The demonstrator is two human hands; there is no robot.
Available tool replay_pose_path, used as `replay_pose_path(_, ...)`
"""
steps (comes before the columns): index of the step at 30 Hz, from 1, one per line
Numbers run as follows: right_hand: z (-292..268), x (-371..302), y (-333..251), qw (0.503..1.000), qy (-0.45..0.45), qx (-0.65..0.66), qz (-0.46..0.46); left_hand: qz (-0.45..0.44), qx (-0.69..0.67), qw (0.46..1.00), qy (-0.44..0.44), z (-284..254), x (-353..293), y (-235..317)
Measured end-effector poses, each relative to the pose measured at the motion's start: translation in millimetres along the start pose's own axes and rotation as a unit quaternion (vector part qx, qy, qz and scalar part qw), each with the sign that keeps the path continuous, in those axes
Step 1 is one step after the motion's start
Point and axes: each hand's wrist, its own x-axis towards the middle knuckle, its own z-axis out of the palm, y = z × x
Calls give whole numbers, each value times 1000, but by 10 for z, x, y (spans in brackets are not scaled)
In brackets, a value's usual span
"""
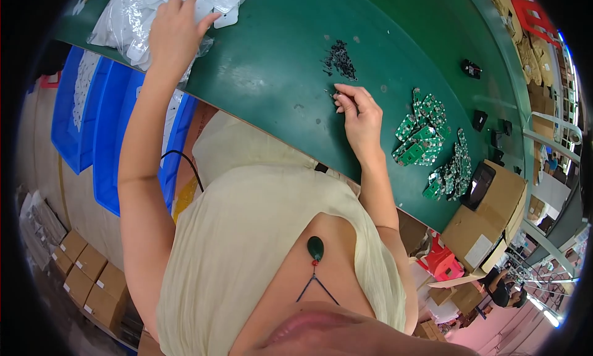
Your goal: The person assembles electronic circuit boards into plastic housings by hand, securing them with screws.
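Note:
My left hand (pixel 175 35) reaches over a clear plastic bag (pixel 117 22) of flat white plastic pieces (pixel 227 17) at the far left of the bench. Its thumb is stretched out away from the fingers, and nothing shows in its grasp. Near the middle of the bench, my right hand (pixel 361 118) has thumb and fingertips pinched together on a small dark piece (pixel 336 96), too small to name exactly. Just beyond that hand lies a loose heap of tiny black parts (pixel 340 61), similar in look.
Green circuit boards (pixel 421 146) lie heaped on the green bench (pixel 272 78), with a second heap (pixel 454 171) nearer its edge. Small black blocks (pixel 479 120) and an open cardboard box (pixel 485 214) are at the right. Blue bins (pixel 108 146) stand below the left edge.

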Motion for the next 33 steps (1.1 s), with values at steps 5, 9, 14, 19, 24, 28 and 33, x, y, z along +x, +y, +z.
replay_pose_path(5, -61, -43, -14, 997, -4, -23, 73, -43, 43, 988, -139, 143, 312, 60)
replay_pose_path(9, -88, -55, -41, 997, -1, 4, 73, 21, 65, 985, -160, 274, 259, -47)
replay_pose_path(14, -96, -75, -22, 998, -18, 57, 37, 3, 54, 993, -104, 199, 202, -165)
replay_pose_path(19, -84, -84, -106, 996, -13, 86, 17, -17, -44, 998, -38, -477, 231, 187)
replay_pose_path(24, 18, 0, -370, 997, -9, 50, -54, 25, -469, 881, -63, -704, -200, 866)
replay_pose_path(28, 82, 119, -461, 986, -6, -23, -163, -20, -547, 824, -143, -678, -429, 1139)
replay_pose_path(33, 14, 82, -451, 973, -14, -111, -204, 27, -552, 822, -135, -616, -537, 1290)
